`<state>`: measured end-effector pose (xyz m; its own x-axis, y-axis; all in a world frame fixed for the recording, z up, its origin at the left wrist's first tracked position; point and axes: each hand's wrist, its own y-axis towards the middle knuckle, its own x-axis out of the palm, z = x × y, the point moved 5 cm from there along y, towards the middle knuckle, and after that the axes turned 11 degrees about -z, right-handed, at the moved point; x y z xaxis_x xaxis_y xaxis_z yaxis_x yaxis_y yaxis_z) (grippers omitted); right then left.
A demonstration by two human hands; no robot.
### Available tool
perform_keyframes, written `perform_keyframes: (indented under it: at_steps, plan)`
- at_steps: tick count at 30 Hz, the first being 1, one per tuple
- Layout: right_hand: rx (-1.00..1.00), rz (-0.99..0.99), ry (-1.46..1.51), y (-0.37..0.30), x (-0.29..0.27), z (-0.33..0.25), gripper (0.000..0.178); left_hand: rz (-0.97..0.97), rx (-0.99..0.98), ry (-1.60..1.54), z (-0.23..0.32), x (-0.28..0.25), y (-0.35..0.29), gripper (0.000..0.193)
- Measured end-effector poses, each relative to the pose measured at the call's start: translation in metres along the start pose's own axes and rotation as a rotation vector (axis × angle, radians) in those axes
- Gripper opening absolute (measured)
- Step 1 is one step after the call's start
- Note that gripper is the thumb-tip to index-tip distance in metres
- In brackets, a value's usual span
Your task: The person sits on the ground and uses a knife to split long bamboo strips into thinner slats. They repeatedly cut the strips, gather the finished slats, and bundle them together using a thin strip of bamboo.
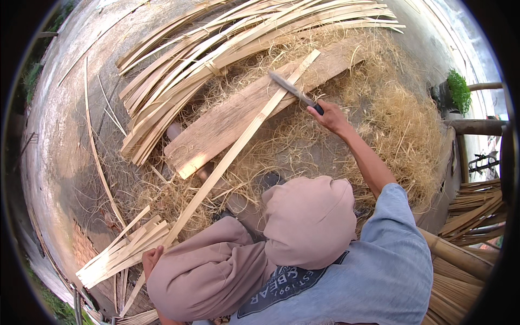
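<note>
My right hand (pixel 329 117) is closed round the dark handle of a knife (pixel 292 89). The blade lies across a long pale bamboo strip (pixel 222 167), close to the strip's far end. Beneath that end is a worn wooden board (pixel 216 130), set at a slant in front of me. Beside my left knee, my left hand (pixel 151 261) grips the near part of the same strip; the knee hides some of its fingers. A small pile of split strips (pixel 122 252) lies just beyond the left hand.
Tied bundles of bamboo strips (pixel 200 70) lie past the board. Curly shavings (pixel 395 124) cover the ground, thickest to the right. One long thin strip (pixel 93 143) lies at the left. A bamboo pole (pixel 457 254) and more strips (pixel 474 211) are at my right.
</note>
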<state>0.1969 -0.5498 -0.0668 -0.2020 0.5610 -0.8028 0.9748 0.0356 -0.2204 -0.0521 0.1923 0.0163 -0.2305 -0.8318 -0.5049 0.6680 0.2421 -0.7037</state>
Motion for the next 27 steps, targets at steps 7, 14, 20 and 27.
perform_keyframes:
  at_steps: [7, 14, 20, 27]
  plan:
    - [0.021, -0.048, -0.043, 0.007, -0.02, -0.007, 0.061, -0.015, -0.059, 0.035, -0.015, 0.01, -0.003, 0.057]
    - [0.272, 0.079, 0.062, 0.033, -0.04, 0.032, 0.06, -0.038, -0.046, 0.035, -0.012, 0.013, 0.006, 0.056]
    - [0.239, 0.134, -0.017, 0.037, -0.056, 0.041, 0.063, -0.023, -0.063, 0.015, -0.02, 0.019, -0.001, 0.055]
    - [0.296, 0.128, -0.058, 0.038, -0.065, 0.037, 0.06, 0.002, -0.082, 0.004, -0.033, 0.013, 0.002, 0.053]
